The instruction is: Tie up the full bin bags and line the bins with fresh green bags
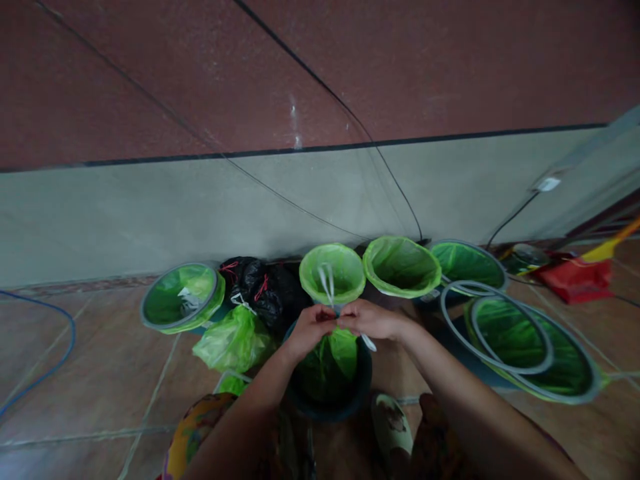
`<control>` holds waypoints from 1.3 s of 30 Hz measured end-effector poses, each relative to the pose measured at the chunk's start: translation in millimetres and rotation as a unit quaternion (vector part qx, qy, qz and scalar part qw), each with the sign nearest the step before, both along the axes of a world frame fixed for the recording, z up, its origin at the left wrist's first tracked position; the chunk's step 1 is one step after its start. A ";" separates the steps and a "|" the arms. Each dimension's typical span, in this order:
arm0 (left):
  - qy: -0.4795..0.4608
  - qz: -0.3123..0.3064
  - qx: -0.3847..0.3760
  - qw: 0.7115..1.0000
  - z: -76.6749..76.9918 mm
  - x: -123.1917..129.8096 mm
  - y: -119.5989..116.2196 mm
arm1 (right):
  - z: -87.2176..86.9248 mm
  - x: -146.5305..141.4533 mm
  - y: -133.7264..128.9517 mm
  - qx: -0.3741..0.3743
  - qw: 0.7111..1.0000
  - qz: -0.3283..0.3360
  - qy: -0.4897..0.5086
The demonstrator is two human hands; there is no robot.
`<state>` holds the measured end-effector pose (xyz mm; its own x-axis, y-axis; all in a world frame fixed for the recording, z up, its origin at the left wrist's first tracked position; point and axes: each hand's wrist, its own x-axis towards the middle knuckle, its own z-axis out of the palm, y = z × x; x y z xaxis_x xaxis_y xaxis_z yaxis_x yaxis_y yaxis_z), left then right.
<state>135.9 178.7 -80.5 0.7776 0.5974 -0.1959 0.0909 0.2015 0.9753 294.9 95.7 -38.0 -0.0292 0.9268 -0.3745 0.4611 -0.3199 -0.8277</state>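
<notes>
My left hand and my right hand meet over a dark bin, their fingertips pinched together at the gathered top of a green bag. The bag hangs down inside the bin. A white drawstring rises blurred between my hands, and a white end sticks out below my right hand. Both hands are closed. Just behind them stand two bins lined with light green bags, a left one and a right one.
At left are a lined bin, a tied green bag and black bags. Lined bins with loose grey rings stand at right, near a red dustpan. A blue hose lies far left.
</notes>
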 end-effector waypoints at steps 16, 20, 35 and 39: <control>0.026 -0.012 0.083 0.996 -13.1 1.8 -4.2 | -7.0 -14.7 6.0 0.011 0.989 -0.085 0.124; 0.043 0.025 0.046 0.998 -9.7 2.7 -5.7 | -10.8 -11.4 4.5 0.037 0.995 -0.057 -0.071; 0.027 0.090 0.030 0.995 -4.8 -3.5 -1.9 | -24.6 -5.8 3.0 0.022 0.991 0.022 -0.130; 0.013 0.067 0.098 0.993 -3.9 -3.0 -2.7 | -20.2 -4.7 4.4 0.017 0.987 -0.013 -0.159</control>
